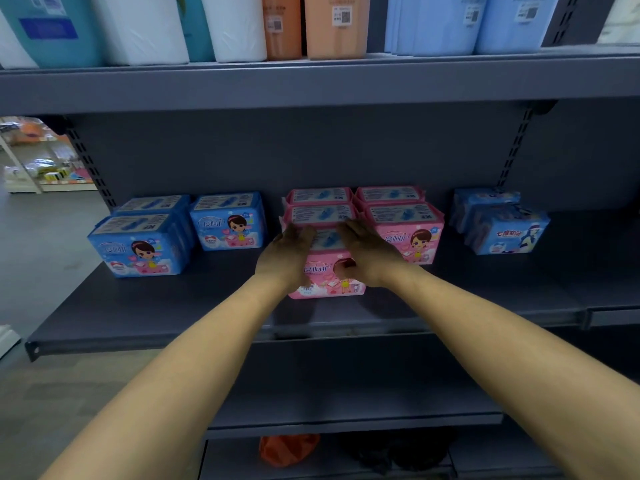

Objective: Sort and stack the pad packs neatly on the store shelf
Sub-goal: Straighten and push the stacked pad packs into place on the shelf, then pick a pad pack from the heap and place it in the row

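On the shelf (138,317) three blue packs (228,221) stood at the left. My left hand (287,258) and right hand (369,256), fingers straight, pressed the frontmost of five pink packs (325,277). Two darker blue packs (505,230) sat rightmost.
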The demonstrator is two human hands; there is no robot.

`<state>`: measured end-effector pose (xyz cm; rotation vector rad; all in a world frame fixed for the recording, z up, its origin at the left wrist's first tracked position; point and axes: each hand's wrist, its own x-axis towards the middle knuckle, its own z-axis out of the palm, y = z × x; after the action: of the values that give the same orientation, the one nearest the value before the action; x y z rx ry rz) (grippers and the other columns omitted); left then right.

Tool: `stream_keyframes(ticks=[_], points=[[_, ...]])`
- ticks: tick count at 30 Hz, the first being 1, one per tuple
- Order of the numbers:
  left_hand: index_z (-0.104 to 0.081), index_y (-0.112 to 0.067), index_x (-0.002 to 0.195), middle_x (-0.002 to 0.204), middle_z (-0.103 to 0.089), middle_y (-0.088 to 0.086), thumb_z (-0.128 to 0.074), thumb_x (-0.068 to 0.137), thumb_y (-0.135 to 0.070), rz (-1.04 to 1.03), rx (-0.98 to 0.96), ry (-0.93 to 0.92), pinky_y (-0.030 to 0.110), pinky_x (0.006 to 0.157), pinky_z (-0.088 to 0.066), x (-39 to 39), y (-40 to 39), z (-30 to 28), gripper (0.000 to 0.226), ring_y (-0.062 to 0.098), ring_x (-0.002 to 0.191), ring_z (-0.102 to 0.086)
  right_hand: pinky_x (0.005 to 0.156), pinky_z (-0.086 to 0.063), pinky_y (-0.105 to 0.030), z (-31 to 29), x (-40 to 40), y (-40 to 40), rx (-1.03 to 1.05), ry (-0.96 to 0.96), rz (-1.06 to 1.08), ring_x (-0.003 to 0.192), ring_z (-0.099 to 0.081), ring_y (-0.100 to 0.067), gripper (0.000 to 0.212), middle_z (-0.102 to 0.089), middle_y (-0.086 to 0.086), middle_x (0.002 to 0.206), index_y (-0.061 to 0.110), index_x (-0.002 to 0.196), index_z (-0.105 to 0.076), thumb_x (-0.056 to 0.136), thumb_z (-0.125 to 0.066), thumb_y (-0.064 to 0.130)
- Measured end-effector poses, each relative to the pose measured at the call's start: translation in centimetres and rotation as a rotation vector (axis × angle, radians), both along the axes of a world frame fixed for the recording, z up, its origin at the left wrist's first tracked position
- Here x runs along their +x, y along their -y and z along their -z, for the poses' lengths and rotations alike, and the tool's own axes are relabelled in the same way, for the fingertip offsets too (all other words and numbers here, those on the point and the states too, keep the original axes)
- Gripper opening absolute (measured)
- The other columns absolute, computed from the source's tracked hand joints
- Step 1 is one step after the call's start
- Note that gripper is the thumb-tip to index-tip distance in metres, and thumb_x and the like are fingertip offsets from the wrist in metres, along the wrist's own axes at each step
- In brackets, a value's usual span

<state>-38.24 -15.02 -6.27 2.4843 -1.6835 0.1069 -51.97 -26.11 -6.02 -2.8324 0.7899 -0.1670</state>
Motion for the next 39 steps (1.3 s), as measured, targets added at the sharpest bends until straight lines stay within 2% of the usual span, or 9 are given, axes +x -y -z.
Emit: stream_keyframes(ticks=[3, 8, 15, 20, 25, 28, 31, 35, 39], points=[[-0.029, -0.019, 0.138, 0.146, -0.03, 0.01, -0.082, 0.07, -0.019, -0.008, 0.003, 0.009, 0.043, 0.098, -0.047, -0.2, 0.1, -0.1, 0.086, 0.034, 0.124, -0.047, 0.117, -0.013, -0.035, 0.1, 0.1, 0.0, 0.007, 0.016, -0.004, 0.147, 0.0, -0.022, 0.085, -0.003, -0.006, 0.159, 0.011, 0.151, -0.007, 0.09, -0.059, 0.036], [-0.028, -0.019, 0.138, 0.146, -0.03, 0.012, -0.081, 0.071, -0.02, 0.011, 0.018, 0.012, 0.043, 0.097, -0.048, -0.2, 0.2, -0.2, 0.085, 0.034, 0.123, -0.048, 0.116, -0.02, -0.033, -0.1, 0.1, -0.1, 0.003, 0.067, -0.01, 0.144, -0.011, -0.024, 0.085, -0.014, -0.007, 0.156, 0.009, 0.15, -0.015, 0.085, -0.066, 0.03], [-0.027, -0.019, 0.137, 0.144, -0.032, 0.012, -0.082, 0.069, -0.021, 0.019, 0.04, 0.012, 0.042, 0.097, -0.046, 0.1, 0.4, -0.1, 0.087, 0.034, 0.122, -0.048, 0.115, -0.026, -0.037, -0.3, 0.5, 0.2, -0.017, 0.024, -0.014, 0.141, -0.017, -0.026, 0.088, -0.019, -0.009, 0.152, 0.009, 0.148, -0.019, 0.081, -0.072, 0.028], [-0.023, -0.021, 0.141, 0.146, -0.029, 0.011, -0.08, 0.073, -0.027, -0.006, 0.057, 0.055, 0.044, 0.097, -0.047, -0.3, 0.1, -0.2, 0.088, 0.034, 0.125, -0.044, 0.116, -0.023, -0.04, -0.1, 0.3, -0.1, -0.09, -0.001, -0.005, 0.144, -0.012, -0.026, 0.087, -0.016, -0.008, 0.155, 0.01, 0.149, -0.015, 0.084, -0.068, 0.034], [-0.014, -0.023, 0.147, 0.153, -0.019, 0.015, -0.075, 0.076, -0.038, -0.036, 0.114, 0.159, 0.05, 0.113, -0.027, -0.8, -0.4, -0.5, 0.095, 0.036, 0.141, -0.022, 0.117, -0.008, -0.048, -0.7, -0.2, 0.0, -0.132, -0.122, 0.02, 0.147, 0.003, -0.02, 0.099, 0.003, -0.001, 0.16, 0.018, 0.152, 0.001, 0.083, -0.065, 0.046], [0.0, -0.027, 0.152, 0.159, -0.007, 0.012, -0.073, 0.076, -0.046, -0.064, 0.205, 0.161, 0.054, 0.115, -0.013, -1.0, -0.7, -1.2, 0.107, 0.034, 0.146, -0.003, 0.117, -0.003, -0.046, -1.3, -1.1, 0.2, -0.105, -0.107, 0.009, 0.147, 0.01, -0.017, 0.104, 0.01, 0.0, 0.16, 0.021, 0.152, 0.006, 0.081, -0.064, 0.051], [0.008, -0.029, 0.152, 0.16, -0.002, 0.01, -0.069, 0.071, -0.062, -0.078, 0.238, 0.103, 0.054, 0.116, -0.005, -1.4, -0.6, -2.5, 0.116, 0.031, 0.147, 0.004, 0.118, -0.005, -0.046, -1.9, -2.7, 0.4, -0.101, -0.081, 0.029, 0.147, 0.008, -0.018, 0.105, 0.009, 0.0, 0.16, 0.022, 0.152, 0.005, 0.08, -0.064, 0.056], [-0.002, -0.026, 0.153, 0.16, -0.009, 0.008, -0.057, 0.073, -0.074, -0.012, 0.129, 0.089, 0.048, 0.119, -0.01, -3.5, 0.4, -4.6, 0.108, 0.029, 0.147, -0.005, 0.118, -0.013, -0.046, -2.9, -5.4, 0.6, -0.041, -0.031, 0.08, 0.147, 0.001, -0.02, 0.106, 0.001, -0.002, 0.16, 0.025, 0.152, 0.003, 0.078, -0.067, 0.052], [-0.013, -0.024, 0.152, 0.158, -0.017, 0.008, -0.059, 0.082, -0.057, 0.082, 0.023, 0.044, 0.046, 0.118, -0.016, -7.8, 2.2, -5.5, 0.091, 0.028, 0.146, -0.011, 0.116, -0.021, -0.045, -3.7, -9.4, 0.9, -0.066, -0.022, 0.131, 0.147, -0.007, -0.023, 0.101, -0.004, -0.006, 0.16, 0.024, 0.152, -0.006, 0.078, -0.068, 0.052]])
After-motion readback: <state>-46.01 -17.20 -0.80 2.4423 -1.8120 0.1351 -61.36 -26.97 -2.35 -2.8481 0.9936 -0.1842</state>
